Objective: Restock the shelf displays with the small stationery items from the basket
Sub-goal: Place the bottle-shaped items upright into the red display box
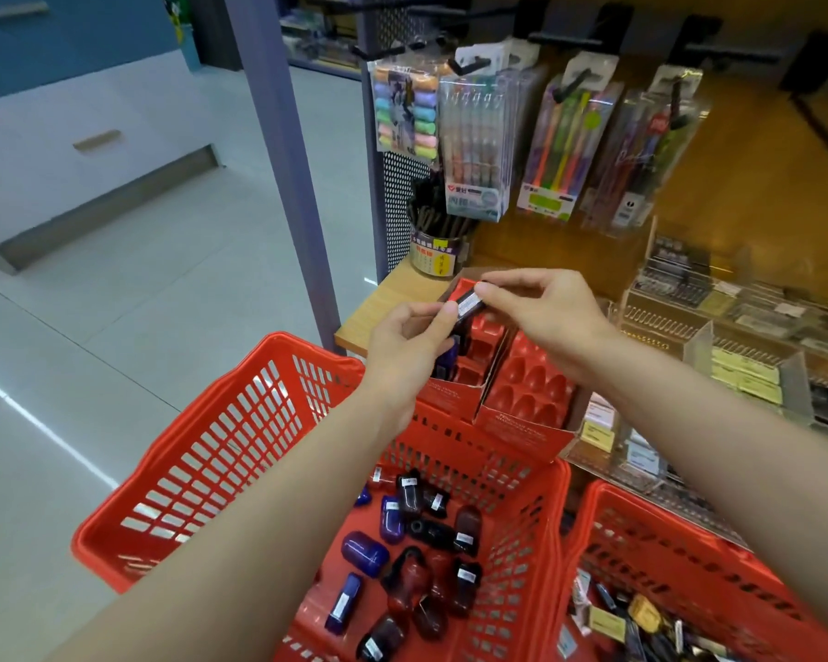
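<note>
One small dark label-bearing stationery item (464, 308) pinched between left hand (409, 344) and right hand (548, 312), above two red cardboard display trays (522, 398) and two red plastic lattice baskets (240, 451).

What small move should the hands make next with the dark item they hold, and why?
Probably lower the small dark labelled item, pinched between the left hand and right hand, into an empty slot of the red cardboard display tray directly beneath. That tray shows vacant pockets, and many similar pieces wait in the red plastic basket.
</note>
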